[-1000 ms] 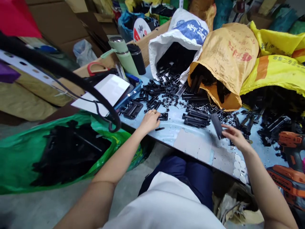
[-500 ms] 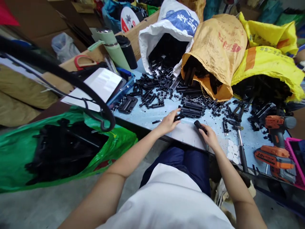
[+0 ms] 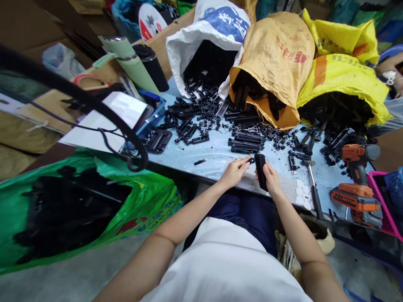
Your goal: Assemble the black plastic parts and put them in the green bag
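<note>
My right hand [image 3: 272,179] grips an oblong black plastic part [image 3: 261,173], held upright just above the table's front edge. To its left, my left hand [image 3: 234,173] pinches a small black piece with a rounded end [image 3: 251,160], close beside the oblong part; whether the two touch I cannot tell. Just beyond the hands lies a stack of long black bars [image 3: 246,142]. A thin dark blade-like strip [image 3: 200,162] rests on the blue tabletop [image 3: 176,157] left of my left hand.
White [image 3: 176,54], orange [image 3: 283,46] and yellow [image 3: 343,71] sacks spill black parts along the back. At right are a hammer [image 3: 315,191], white round stickers [image 3: 303,193] and a cordless drill [image 3: 357,184]. A green sack [image 3: 151,197] sits lower left; a black curved bar [image 3: 78,94] crosses above.
My left hand has come away from the stacked bars with the small black piece, toward my right hand. The oblong part has been raised more upright. The whole view has shifted slightly.
</note>
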Demonstrator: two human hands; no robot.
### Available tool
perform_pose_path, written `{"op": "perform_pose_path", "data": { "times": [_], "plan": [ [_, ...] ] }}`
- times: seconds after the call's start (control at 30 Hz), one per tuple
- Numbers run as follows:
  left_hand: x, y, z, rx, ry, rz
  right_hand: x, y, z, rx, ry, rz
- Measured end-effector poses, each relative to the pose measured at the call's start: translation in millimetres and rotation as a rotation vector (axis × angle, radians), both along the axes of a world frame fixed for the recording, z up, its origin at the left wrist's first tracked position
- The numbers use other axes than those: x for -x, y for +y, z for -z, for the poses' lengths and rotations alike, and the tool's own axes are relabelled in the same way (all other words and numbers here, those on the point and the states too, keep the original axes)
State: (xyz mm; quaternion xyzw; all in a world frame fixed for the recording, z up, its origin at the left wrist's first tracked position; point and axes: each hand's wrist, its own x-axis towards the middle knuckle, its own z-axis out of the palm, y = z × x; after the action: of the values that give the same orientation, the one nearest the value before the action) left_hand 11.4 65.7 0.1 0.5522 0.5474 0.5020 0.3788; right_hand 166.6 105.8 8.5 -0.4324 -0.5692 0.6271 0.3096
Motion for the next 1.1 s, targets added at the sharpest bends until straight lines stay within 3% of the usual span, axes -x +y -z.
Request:
{"op": "perform_pose_path", "data": {
  "times": [0.27, 0.43, 0.53, 0.73, 0.93, 1.03, 1.1],
  "plan": [
    [-2.7, -6.1, -15.6, -0.164, 0.302, -0.031, -14.6, 11.8, -1.5, -0.247, -0.118, -0.163],
    [-3.9, -10.3, -15.8, -0.194, 0.351, -0.068, -29.0, 18.0, -11.3, -0.467, -0.261, -0.269],
    [-11.2, -8.9, -13.8, -0.243, 0.304, -0.102, -28.1, 13.7, -10.3, -0.530, -0.281, -0.216],
    [-35.0, -8.1, -17.2, -0.358, 0.178, -0.338, -9.6, -7.5, -2.9, -0.607, -0.240, -0.073],
    [-29.3, -6.8, -28.5, -0.484, 0.122, -0.282, -0.9, -21.3, -1.4, -0.730, -0.238, 0.032],
    [-24.9, -4.7, -22.2, -0.491, 0.150, -0.195, -0.3, -21.8, 6.4, -0.786, -0.244, 0.013],
    [-25.9, -5.8, -10.7, -0.398, 0.177, -0.212, -3.1, -17.1, 12.4, -0.784, -0.300, -0.050]
  ]
}}
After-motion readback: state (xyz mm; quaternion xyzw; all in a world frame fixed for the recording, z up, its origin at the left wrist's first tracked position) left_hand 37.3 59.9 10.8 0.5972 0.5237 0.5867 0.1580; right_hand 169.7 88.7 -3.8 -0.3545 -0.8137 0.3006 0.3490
